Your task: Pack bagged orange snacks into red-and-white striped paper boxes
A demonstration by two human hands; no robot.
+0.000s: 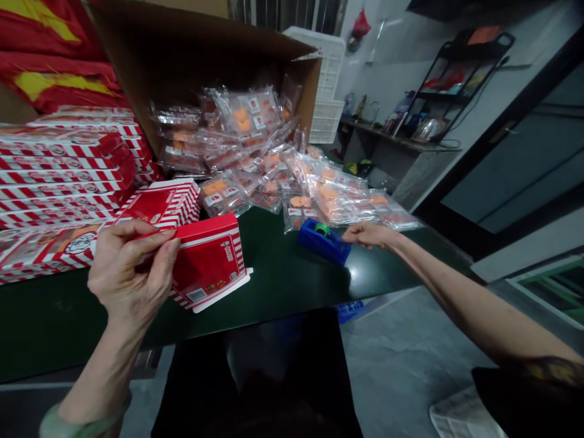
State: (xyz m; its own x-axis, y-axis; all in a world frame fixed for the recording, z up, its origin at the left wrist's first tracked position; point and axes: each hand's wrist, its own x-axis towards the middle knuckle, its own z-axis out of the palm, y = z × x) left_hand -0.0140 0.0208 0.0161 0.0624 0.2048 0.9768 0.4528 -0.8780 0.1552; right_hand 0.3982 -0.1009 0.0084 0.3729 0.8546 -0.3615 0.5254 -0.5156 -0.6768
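Note:
My left hand is closed on the upper edge of a red cardboard box with striped sides, holding it tilted above the table. A white-edged flap sticks out along the box's lower side. My right hand has its fingers pinched together at the cutter end of a blue tape dispenser. Whatever is between those fingertips is too small to make out. A green-cored roll sits in the dispenser. Just behind the held box is another red striped box.
Stacked red-and-white boxes line the left side. An open carton lies on its side, with clear plastic packets spilling onto the dark green table. White crates stand behind it. A black rack is far right.

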